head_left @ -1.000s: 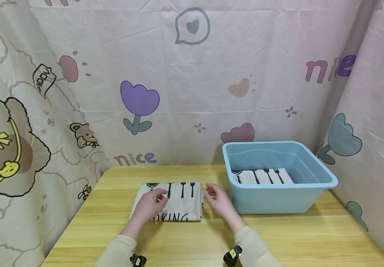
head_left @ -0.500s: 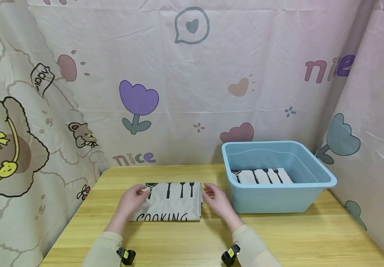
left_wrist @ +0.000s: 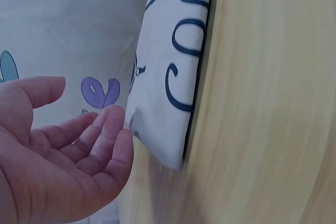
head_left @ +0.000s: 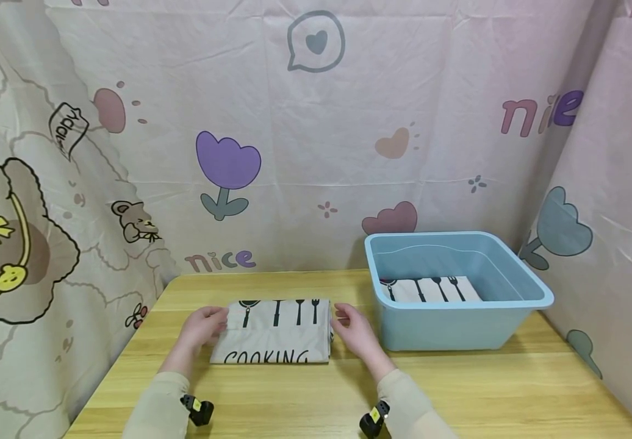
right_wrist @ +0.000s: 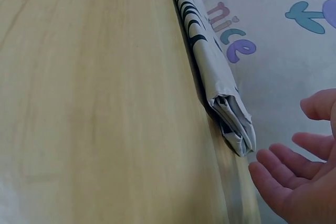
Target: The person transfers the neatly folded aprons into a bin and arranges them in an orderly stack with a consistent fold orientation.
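A folded white cloth [head_left: 277, 332] lies flat on the table, printed with black kitchen utensils and the word "COOKING". My left hand [head_left: 203, 328] is at its left end. The left wrist view shows that hand [left_wrist: 73, 156] palm-up with relaxed fingers, the fingertips close to the cloth's corner [left_wrist: 163, 145]; whether they touch cannot be told. At the opposite end, my right hand [head_left: 355, 329] stands beside the layered folds. In the right wrist view its loosely bent fingers [right_wrist: 278, 174] hold nothing, next to the cloth's folded end [right_wrist: 233, 121].
A light blue plastic tub [head_left: 448, 329] stands at the table's right rear, with another folded printed cloth [head_left: 431, 290] inside. Bare wooden table [head_left: 294, 402] extends in front of the cloth. A patterned curtain [head_left: 316, 140] hangs behind and along both sides.
My left hand has moved left, off the top of the cloth to its left end, uncovering the lettering. The right hand has come slightly closer to the right end.
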Motion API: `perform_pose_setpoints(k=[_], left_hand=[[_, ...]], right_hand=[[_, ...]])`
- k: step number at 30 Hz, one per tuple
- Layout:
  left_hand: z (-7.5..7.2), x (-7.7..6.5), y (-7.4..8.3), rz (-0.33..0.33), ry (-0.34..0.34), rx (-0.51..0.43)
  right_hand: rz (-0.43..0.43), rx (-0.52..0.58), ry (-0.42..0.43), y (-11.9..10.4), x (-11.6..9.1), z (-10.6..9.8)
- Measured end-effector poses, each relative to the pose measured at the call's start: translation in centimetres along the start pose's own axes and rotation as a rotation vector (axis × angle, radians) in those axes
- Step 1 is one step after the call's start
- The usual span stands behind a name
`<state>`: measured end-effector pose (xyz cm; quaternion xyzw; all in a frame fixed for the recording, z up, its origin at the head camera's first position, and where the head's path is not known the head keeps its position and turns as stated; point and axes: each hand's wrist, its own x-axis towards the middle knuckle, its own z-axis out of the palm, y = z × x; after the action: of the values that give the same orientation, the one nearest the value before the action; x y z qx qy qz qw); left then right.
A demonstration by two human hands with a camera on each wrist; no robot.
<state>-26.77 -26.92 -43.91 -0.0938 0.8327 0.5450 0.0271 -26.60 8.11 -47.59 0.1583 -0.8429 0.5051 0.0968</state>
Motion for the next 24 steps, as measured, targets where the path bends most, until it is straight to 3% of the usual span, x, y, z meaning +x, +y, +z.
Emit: perform_pose_setpoints(k=[9,16,24], left_hand=[[-1.0,0.8,-0.8,-0.061,-0.019,-0.003],[-0.9,1.2,-0.8,-0.147,-0.082,-0.090],[-0.9,1.5,-0.8,-0.189,-0.071,-0.116]], right_hand=[[0.151,-0.053,-0.059,0.1,0.9,0.6],[0.160,-0.109,-0.089,-0.2,1.1,1.2],[0.209,-0.091,-0.090,-0.2,1.4,1.6]])
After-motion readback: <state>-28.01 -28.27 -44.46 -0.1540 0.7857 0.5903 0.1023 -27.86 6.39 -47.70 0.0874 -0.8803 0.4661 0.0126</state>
